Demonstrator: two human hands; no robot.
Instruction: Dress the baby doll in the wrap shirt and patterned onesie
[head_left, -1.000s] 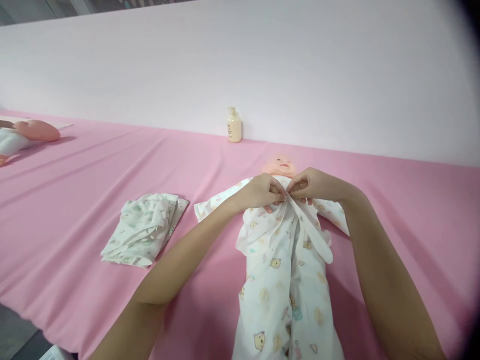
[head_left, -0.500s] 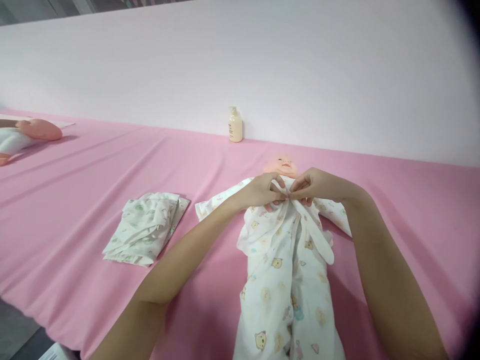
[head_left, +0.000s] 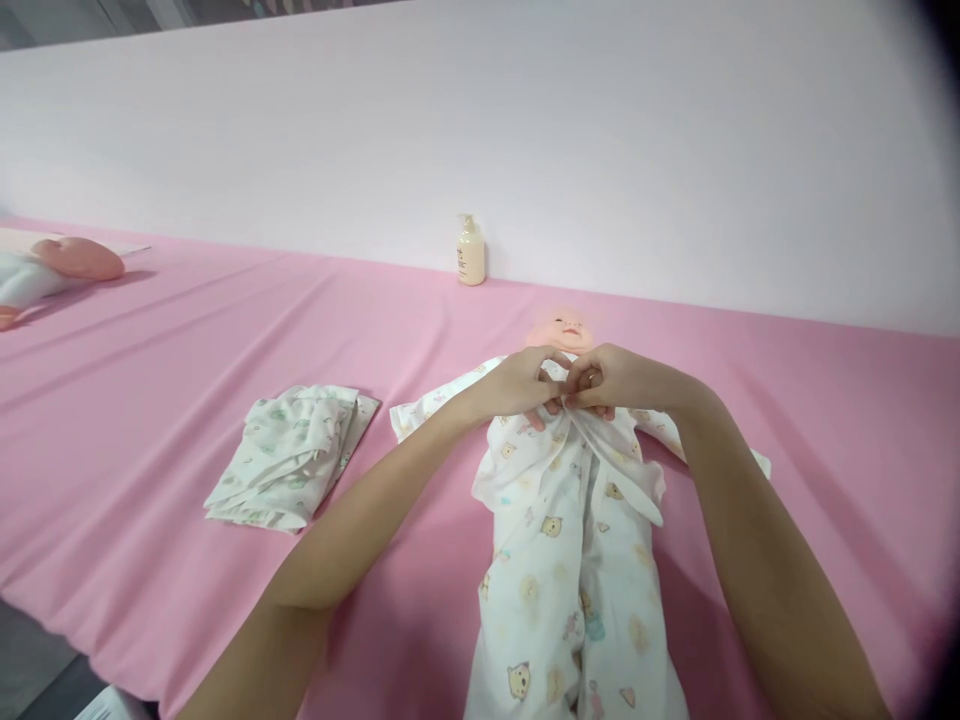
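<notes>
A baby doll point(head_left: 566, 332) lies on its back, dressed in white baby clothes point(head_left: 551, 520) printed with small bears. Over the doll's chest, my left hand point(head_left: 534, 385) and my right hand point(head_left: 606, 382) meet fingertip to fingertip. Both pinch the white cloth tie point(head_left: 619, 460) of the top, and one long end of it trails down toward the doll's right-hand side in view. The exact spot where the fingers grip is partly hidden behind them.
A folded white cloth with a green print point(head_left: 292, 458) lies left of the doll on the pink sheet point(head_left: 405, 620). A cream pump bottle point(head_left: 471, 250) stands against the white wall point(head_left: 480, 130). Part of another doll point(head_left: 79, 258) shows at the far left.
My right hand has shifted slightly left, closer against my left fingers. The trailing end of the tie has drawn up a little. My left hand stays nearly in place.
</notes>
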